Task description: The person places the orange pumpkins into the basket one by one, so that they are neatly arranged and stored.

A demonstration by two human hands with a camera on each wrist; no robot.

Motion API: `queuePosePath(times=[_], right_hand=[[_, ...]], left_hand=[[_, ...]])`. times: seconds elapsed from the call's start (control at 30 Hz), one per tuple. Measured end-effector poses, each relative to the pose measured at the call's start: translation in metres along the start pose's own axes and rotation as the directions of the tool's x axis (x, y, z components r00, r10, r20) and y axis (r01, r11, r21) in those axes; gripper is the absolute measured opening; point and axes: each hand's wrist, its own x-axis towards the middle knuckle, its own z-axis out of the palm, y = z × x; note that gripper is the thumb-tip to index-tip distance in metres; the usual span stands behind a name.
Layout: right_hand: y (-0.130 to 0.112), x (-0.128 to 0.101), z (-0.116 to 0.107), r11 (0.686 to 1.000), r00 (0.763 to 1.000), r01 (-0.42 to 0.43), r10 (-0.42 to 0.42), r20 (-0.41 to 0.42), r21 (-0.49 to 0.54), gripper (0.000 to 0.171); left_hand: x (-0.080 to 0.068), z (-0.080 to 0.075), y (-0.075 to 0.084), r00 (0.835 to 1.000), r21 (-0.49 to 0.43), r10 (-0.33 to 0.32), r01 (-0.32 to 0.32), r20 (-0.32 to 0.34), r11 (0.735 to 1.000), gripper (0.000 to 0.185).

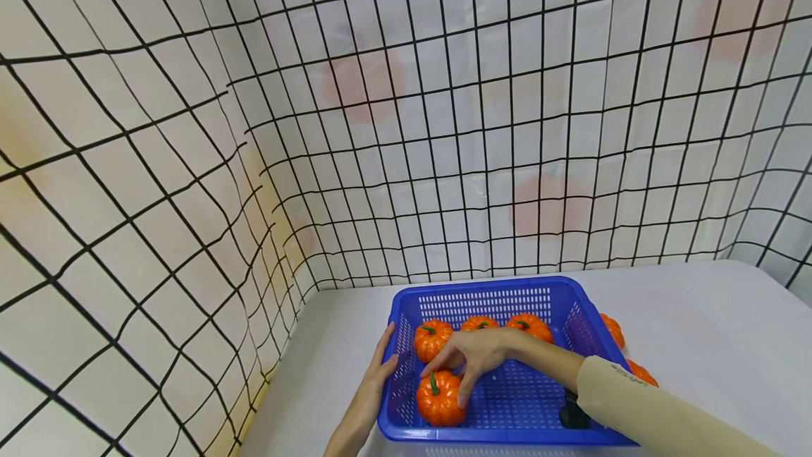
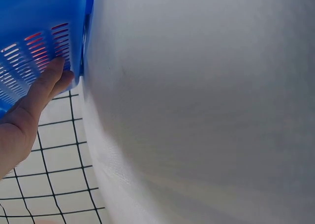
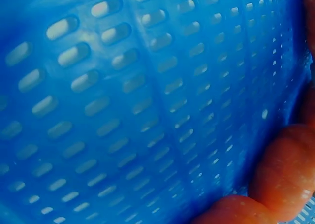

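A blue perforated basket (image 1: 488,285) stands on the white table. My left hand (image 1: 379,372) lies with straight fingers against its left outer wall; the left wrist view shows the fingertips (image 2: 58,72) touching the basket (image 2: 34,32). My right hand (image 1: 472,357) reaches into the basket from the right, and its fingers curl down over an orange pumpkin (image 1: 440,400) at the front left corner. That pumpkin (image 3: 280,177) fills the lower right of the right wrist view, against the basket floor (image 3: 123,111). Three more pumpkins (image 1: 433,339) sit in a row at the basket's back.
Two orange pumpkins (image 1: 612,331) lie on the table (image 1: 698,330) just outside the basket's right wall. A white cloth with a black grid (image 1: 444,125) hangs behind and along the left, close to the basket.
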Motion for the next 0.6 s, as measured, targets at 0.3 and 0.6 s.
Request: queuePosePath(times=[0.3, 0.6], right_hand=[[0.003, 0.001, -0.001, 0.999, 1.000, 0.024, -0.024, 0.011, -0.033, 0.063], [-0.013, -0.009, -0.011, 1.000, 1.000, 0.013, -0.013, -0.010, -0.005, 0.059]], left_hand=[[-0.001, -0.001, -0.001, 1.000, 0.000, -0.004, 0.004, 0.013, 1.000, 0.062], [-0.001, -0.001, -0.001, 1.000, 0.002, 0.002, -0.002, 0.018, 1.000, 0.062]])
